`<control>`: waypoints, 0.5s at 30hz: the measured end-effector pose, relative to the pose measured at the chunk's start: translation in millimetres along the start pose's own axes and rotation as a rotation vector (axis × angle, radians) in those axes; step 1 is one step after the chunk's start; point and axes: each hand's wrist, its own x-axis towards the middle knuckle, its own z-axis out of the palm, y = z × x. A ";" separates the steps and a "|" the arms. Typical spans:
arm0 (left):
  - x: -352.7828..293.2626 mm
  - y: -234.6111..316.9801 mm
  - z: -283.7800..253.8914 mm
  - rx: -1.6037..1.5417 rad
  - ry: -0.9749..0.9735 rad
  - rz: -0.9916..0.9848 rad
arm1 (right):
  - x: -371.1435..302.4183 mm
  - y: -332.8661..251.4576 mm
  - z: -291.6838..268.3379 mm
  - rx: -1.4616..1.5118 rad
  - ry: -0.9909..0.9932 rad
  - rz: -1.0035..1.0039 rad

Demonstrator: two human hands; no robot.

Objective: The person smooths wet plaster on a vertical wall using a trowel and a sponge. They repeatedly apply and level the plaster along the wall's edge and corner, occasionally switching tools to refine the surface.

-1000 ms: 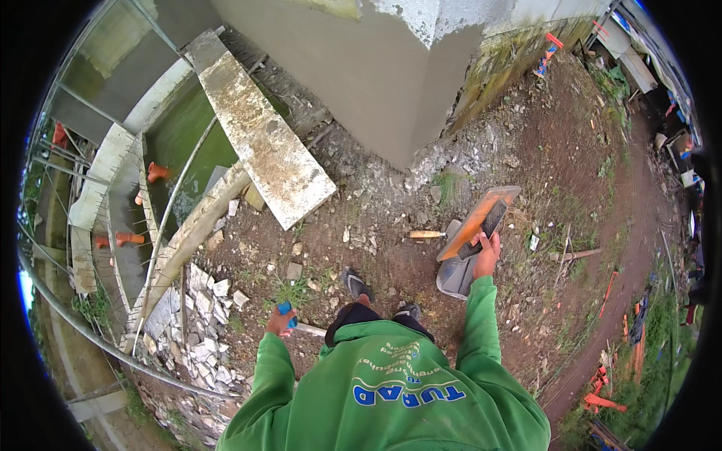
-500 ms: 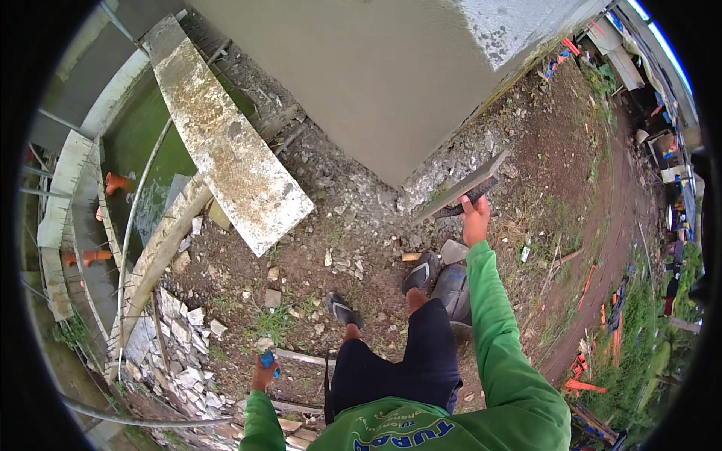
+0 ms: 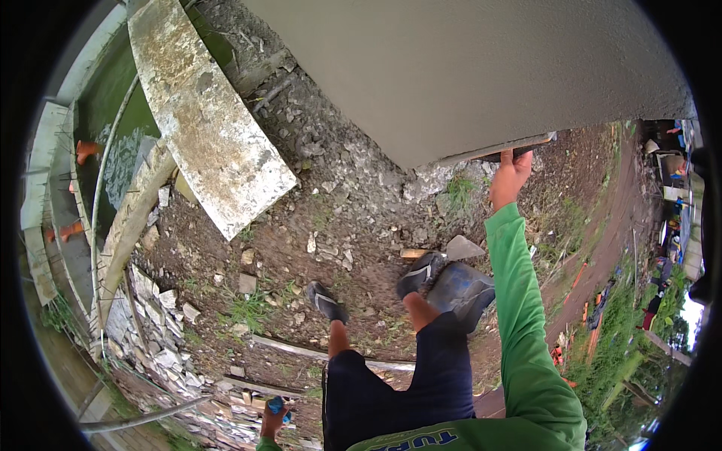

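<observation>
My right hand (image 3: 511, 180), at the end of an outstretched green sleeve, grips a flat plastering float (image 3: 535, 140). The float lies edge-on to my view, up against the right-hand face of a grey plastered wall (image 3: 466, 75), just right of its corner. Low at my left side, my left hand (image 3: 271, 423) is closed round a small blue object (image 3: 277, 405) whose kind I cannot make out. Near my right foot stands a dark bucket (image 3: 462, 293), with a flat grey piece (image 3: 464, 248) beside it.
A long, stained board (image 3: 207, 113) slants at the left, beside a pool of green water (image 3: 113, 98) with a concrete rim. Broken stone (image 3: 162, 331) is heaped at the lower left. Rubble and weeds cover the ground (image 3: 353, 225); a plank (image 3: 331, 353) lies behind my feet.
My right hand has raised the float and carried it right, from a slanted position apart from the wall to along its face. The view has shifted, and my left hand sits lower in it.
</observation>
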 end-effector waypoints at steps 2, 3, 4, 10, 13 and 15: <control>17.0 -16.4 -18.7 -0.061 -0.047 0.009 | 46.5 24.3 -35.8 0.057 -0.012 0.014; 15.7 -13.9 -18.0 -0.067 -0.031 -0.048 | 47.9 26.7 -42.4 0.052 -0.019 0.065; 15.1 -6.7 -18.0 -0.039 0.010 -0.059 | 49.4 24.8 -48.7 0.044 -0.019 0.113; 21.4 2.3 -15.3 -0.039 0.026 0.033 | -35.7 -31.2 -14.2 0.096 -0.027 0.147; 21.4 -0.4 -18.4 -0.088 0.022 0.016 | -41.7 -42.3 0.4 0.044 -0.040 0.048; 18.8 -6.6 -21.6 -0.086 0.055 -0.022 | -22.1 -40.0 12.6 0.063 0.042 -0.044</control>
